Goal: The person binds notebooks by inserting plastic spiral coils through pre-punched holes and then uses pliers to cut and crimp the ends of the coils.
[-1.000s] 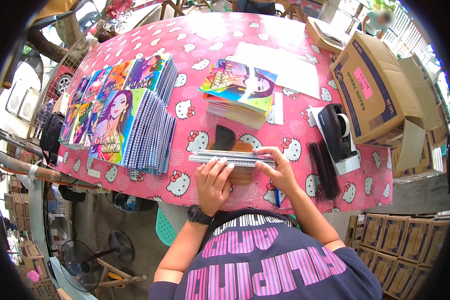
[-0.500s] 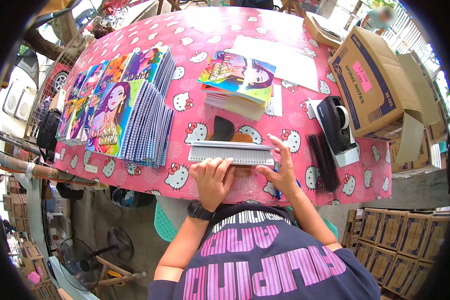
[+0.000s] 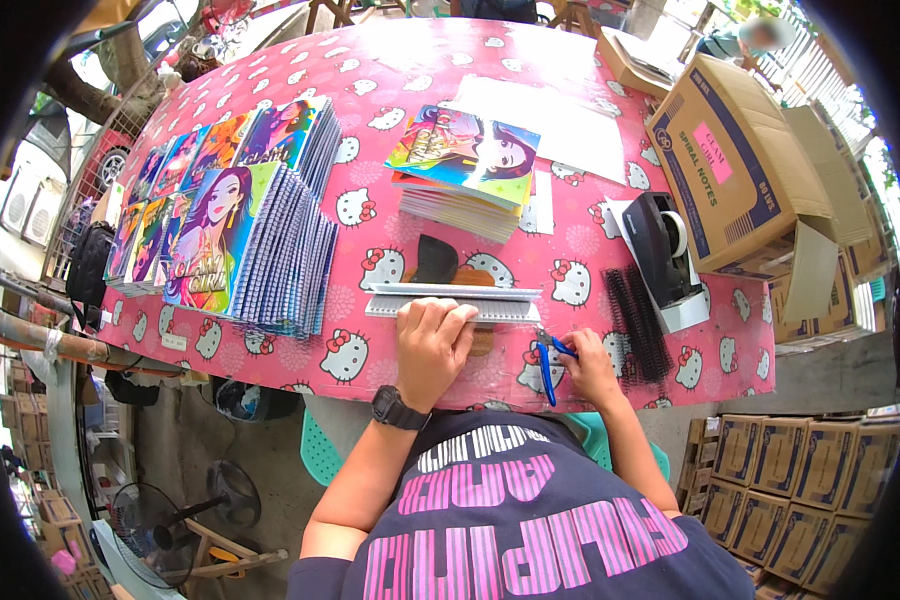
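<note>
Pink patterned table (image 3: 355,240), concrete floor (image 3: 188,432); left hand (image 3: 436,335) holds a notebook (image 3: 510,311), right hand (image 3: 592,369) seemingly grips a blue-handled tool (image 3: 546,374)

Strong daylight reaches you, brightest at the far edge of the pink, cartoon-cat-patterned table (image 3: 375,182), where glare bleaches the print nearly white. Toward its far right corner, the flat white paper sheets (image 3: 570,130) lose surface detail, and a pale reflection crosses the glossy multicoloured notebook cover (image 3: 448,150). Below the near edge, the grey concrete floor (image 3: 195,440) looks dimmer. Your fisheye view bows the table's edges inside a black rim; beyond the far right corner, a person's head (image 3: 763,34) is blurred.
</note>
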Tool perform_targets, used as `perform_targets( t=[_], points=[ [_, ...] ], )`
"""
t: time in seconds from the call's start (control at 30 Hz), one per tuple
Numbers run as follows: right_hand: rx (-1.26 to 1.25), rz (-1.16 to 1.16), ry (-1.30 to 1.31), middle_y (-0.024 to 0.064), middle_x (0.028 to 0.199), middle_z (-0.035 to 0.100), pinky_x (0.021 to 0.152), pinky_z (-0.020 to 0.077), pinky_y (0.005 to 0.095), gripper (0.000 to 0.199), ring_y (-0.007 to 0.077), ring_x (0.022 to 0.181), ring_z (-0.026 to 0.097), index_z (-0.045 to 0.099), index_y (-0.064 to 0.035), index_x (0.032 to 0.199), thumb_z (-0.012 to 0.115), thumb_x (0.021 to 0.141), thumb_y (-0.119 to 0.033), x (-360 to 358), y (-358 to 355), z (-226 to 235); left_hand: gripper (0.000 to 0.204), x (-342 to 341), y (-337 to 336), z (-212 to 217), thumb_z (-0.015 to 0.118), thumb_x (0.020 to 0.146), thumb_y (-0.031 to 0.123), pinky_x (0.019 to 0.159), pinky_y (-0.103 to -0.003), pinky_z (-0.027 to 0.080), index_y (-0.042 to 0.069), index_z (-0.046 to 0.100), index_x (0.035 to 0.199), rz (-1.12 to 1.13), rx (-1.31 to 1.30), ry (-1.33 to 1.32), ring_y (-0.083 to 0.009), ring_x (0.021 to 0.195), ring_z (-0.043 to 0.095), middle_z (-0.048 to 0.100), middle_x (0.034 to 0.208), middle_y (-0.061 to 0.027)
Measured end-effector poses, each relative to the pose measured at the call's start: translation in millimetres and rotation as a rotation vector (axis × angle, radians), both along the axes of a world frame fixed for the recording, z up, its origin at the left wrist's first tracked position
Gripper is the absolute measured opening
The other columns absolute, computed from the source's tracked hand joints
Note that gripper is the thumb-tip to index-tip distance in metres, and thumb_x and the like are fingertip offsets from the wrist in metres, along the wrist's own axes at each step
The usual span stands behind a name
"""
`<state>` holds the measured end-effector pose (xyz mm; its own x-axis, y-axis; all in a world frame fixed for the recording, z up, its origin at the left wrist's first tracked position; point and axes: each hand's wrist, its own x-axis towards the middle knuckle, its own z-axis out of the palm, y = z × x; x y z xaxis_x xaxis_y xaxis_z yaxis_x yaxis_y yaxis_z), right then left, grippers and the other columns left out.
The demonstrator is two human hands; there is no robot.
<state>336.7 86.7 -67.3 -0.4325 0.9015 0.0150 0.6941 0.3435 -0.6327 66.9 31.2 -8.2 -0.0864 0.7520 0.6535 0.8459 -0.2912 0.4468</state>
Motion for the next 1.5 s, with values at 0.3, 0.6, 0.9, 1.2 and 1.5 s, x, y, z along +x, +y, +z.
perform_targets(
  t=[0.3, 0.6, 0.9, 1.2, 1.5],
  points=[
    [-0.097, 0.257, 0.193, 0.0126, 0.093, 0.052, 0.077, 0.0458, 0.0364, 0.022, 0.0283, 0.088, 0.054, 0.056, -0.0003, 0.099, 0.066, 0.079, 0.0, -23, 0, 53, 0.018, 6, -6, 2, 0.07, 0.07, 0.005, 0.084, -0.039, 0.034, 0.014, 0.066, 0.086, 0.009, -0.034, -0.041, -0.0212, 0.089, 0.053, 0.058, 0.089, -0.0005],
    [-0.273, 0.364, 0.333, 0.0111, 0.093, 0.054, 0.079, 0.0481, 0.0352, 0.024, 0.025, 0.087, 0.058, 0.055, -0.0002, 0.104, 0.063, 0.082, 0.003, -27, -3, 61, 0.016, 7, -8, -5, 0.063, 0.07, 0.001, 0.093, -0.04, 0.032, 0.014, 0.057, 0.075, -0.035, -0.1, -0.15, -0.0184, 0.084, 0.06, 0.062, 0.084, 0.0009],
    [-0.428, 0.405, 0.352, 0.0156, 0.101, 0.063, 0.083, 0.049, 0.0372, 0.027, 0.0265, 0.094, 0.064, 0.053, 0.0009, 0.112, 0.062, 0.086, -0.001, -43, -12, 67, 0.023, 3, -2, 8, 0.067, 0.071, 0.001, 0.085, -0.037, 0.035, 0.015, 0.064, 0.09, -0.073, -0.08, -0.153, -0.02, 0.085, 0.06, 0.064, 0.086, -0.0001],
    [-0.041, 0.158, -0.118, 0.0152, 0.101, 0.06, 0.088, 0.0442, 0.0366, 0.026, 0.0313, 0.099, 0.055, 0.058, -0.004, 0.103, 0.065, 0.077, -0.003, 10, 31, 10, 0.024, -13, 56, 21, 0.074, 0.073, 0.014, 0.085, -0.036, 0.036, 0.015, 0.074, 0.097, -0.123, -0.082, -0.03, -0.0196, 0.094, 0.056, 0.063, 0.093, 0.001],
    [-0.181, -0.125, 0.992, 0.0097, 0.119, 0.056, 0.096, 0.039, 0.0384, 0.023, 0.0229, 0.114, 0.049, 0.061, -0.0021, 0.103, 0.057, 0.087, -0.018, -55, 38, 49, 0.086, -32, 28, 4, 0.08, 0.071, 0.034, 0.108, -0.053, 0.02, 0.012, 0.038, 0.142, 0.382, 0.057, -0.108, -0.0251, 0.132, 0.036, 0.036, 0.144, -0.0087]
  ],
)
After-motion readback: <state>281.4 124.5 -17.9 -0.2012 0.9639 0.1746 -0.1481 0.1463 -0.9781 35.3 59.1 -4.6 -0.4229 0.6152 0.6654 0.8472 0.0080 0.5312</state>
